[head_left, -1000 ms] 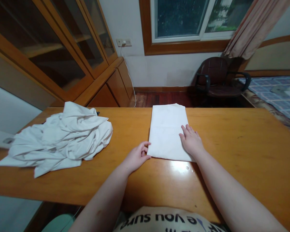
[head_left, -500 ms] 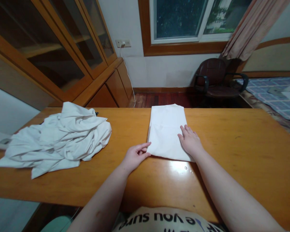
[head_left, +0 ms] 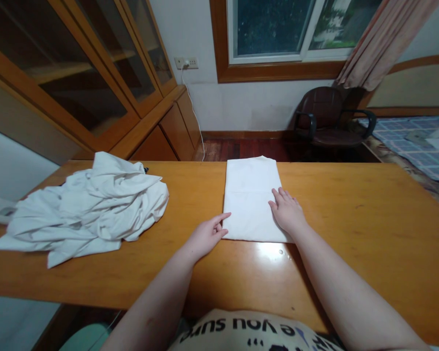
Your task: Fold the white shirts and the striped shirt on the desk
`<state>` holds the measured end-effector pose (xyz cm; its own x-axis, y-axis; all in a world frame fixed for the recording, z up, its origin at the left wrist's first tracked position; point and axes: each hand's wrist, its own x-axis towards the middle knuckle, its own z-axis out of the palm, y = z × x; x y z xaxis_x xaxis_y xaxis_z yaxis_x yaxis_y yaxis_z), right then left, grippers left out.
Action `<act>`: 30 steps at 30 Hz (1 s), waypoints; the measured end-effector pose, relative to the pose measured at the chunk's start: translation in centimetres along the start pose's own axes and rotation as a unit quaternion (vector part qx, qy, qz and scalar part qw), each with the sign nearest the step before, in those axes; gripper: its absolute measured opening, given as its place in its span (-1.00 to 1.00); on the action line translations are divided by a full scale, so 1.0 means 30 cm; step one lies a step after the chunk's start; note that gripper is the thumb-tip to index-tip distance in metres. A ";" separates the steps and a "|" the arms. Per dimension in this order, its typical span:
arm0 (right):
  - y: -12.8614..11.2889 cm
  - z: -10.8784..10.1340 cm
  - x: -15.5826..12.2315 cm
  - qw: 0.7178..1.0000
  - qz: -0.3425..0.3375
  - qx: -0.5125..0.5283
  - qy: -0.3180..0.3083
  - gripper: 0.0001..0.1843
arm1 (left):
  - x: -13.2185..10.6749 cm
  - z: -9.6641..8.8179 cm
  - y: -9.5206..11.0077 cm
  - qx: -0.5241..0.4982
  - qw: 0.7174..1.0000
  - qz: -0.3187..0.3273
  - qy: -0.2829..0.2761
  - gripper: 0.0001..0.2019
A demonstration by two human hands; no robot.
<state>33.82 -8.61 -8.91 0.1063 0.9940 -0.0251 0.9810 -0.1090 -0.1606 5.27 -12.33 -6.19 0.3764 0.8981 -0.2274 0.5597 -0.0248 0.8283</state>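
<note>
A white cloth (head_left: 250, 204), folded into a flat rectangle, lies on the wooden table (head_left: 358, 234) in front of me. What kind of garment or linen it is, I cannot tell. My left hand (head_left: 208, 237) is at its near left corner, index finger reaching onto the top and thumb by the edge, with a gap between them. Across the right side of the cloth, my right hand (head_left: 288, 212) rests flat with its fingers stretched out. Farther left on the table is a crumpled heap of white fabric (head_left: 91, 209), touched by neither hand.
A glass-fronted wooden cabinet (head_left: 95, 83) stands beyond the table on the left. Past the far edge are a brown armchair (head_left: 324, 117) and a bed (head_left: 417, 141). A white cord (head_left: 193, 105) hangs from the wall socket. My shirt front is close to the near edge.
The left fingers have loosened from the cloth's near left corner and spread apart. That corner and left edge now lie flatter and straighter. The right hand stays almost in place.
</note>
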 end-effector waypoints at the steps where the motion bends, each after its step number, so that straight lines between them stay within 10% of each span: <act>1: 0.001 0.000 0.000 1.000 0.000 -0.001 -0.001 -0.41 | 0.001 0.004 0.003 -0.003 1.000 -0.008 0.006 -0.49; 14: 0.001 -0.006 -0.004 1.000 -0.016 -0.005 0.005 -0.40 | -0.021 -0.018 -0.005 0.143 0.981 -0.106 0.077 -0.41; 20: -0.002 -0.014 -0.006 1.000 -0.023 -0.013 0.009 -0.40 | -0.027 -0.003 0.078 0.236 0.951 -0.009 0.199 -0.66; 25: -0.005 -0.015 -0.005 1.000 -0.022 -0.013 0.007 -0.40 | 0.024 0.109 0.202 0.341 0.916 0.207 0.031 -0.55; 30: 0.003 -0.007 0.002 1.000 -0.026 -0.013 -0.002 -0.39 | 0.172 0.218 0.196 0.390 0.896 0.211 -0.014 -0.38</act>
<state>33.95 -8.55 -8.72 0.0536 0.9983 -0.0216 0.9892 -0.0560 -0.1353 15.33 -10.70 -5.83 0.6885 0.7253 -0.0008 0.7048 -0.6688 0.2368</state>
